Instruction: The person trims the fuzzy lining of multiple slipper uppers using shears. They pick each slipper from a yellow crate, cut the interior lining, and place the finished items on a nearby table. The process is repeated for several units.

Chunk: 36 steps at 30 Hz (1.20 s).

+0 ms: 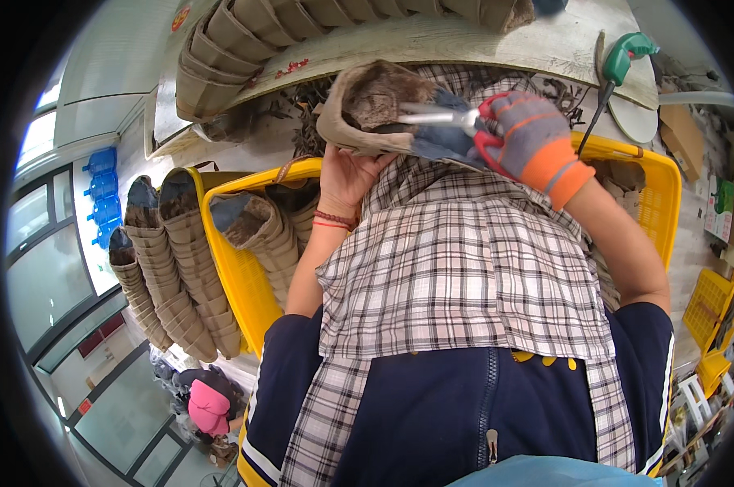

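My bare left hand [345,177] is closed on the lower side of a tan shoe upper [339,115] with brown fur lining and a dark blue part at its right. The piece is held above my lap. In an orange and grey work glove, my right hand [537,134] grips a pair of scissors [488,144] by the red handles. The blades point left across the upper's opening, close to the fur, and are blurred by motion. Whether they touch the lining I cannot tell.
A long row of nested tan uppers [245,40] lies on the worn table [415,47] ahead. Yellow crates [249,272] flank me, and stacked uppers [196,268] stand at left. A green-handled tool [620,61] with a cord is at the right table edge. Dark scraps lie below the table.
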### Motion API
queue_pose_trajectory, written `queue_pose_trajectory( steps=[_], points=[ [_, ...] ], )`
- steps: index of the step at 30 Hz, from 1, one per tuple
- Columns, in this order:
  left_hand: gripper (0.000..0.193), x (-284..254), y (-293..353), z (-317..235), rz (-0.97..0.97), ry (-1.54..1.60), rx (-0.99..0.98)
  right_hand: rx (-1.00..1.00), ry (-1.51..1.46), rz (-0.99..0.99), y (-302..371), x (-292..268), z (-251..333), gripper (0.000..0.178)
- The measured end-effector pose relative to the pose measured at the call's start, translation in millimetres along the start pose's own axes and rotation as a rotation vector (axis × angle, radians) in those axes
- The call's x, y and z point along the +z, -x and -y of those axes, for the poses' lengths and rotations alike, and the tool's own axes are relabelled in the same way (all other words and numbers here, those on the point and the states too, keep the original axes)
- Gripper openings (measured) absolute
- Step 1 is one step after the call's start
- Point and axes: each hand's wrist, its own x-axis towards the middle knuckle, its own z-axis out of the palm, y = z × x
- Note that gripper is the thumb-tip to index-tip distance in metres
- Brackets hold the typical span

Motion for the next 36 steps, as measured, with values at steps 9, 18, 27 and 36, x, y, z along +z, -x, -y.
queue_pose_trajectory(
  steps=[9,18,27,36],
  points=[
    [0.020,-74.7,11.2,-60.7,-0.375,-0.121,-0.330,-0.148,-0.041,0.032,27.9,39.4,23.2,0.030],
    [0.017,-66.5,26.1,-63.5,-0.339,-0.445,-0.386,-0.090,-0.026,0.181,3.5,18.3,27.9,0.034],
    [0.026,-65.4,30.9,-57.2,-0.270,-0.382,-0.287,-0.164,0.040,0.501,-38.9,23.2,66.5,0.030],
    [0.025,-42.9,33.9,-52.0,-0.264,-0.422,-0.254,-0.147,0.038,0.448,-36.8,19.0,66.0,0.022]
  ],
)
